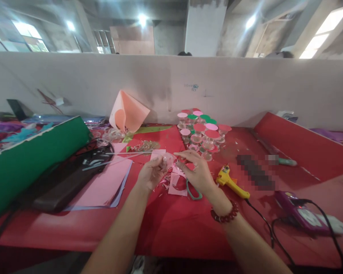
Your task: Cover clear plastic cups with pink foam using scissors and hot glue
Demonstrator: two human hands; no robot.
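My left grip (152,173) is holding a small clear dome (168,160) just above the red tabletop (171,228); my right grip (198,173) is touching it, whether pinching I cannot tell

Red cover (171,232) right across the table, green roll (31,152) on the left, pink sheets (108,182) beside it. Clear ball (167,160) in the middle. Yellow glue gun (231,183) to the right, purple device (295,208) further right, dark red bracelet (225,215) near.
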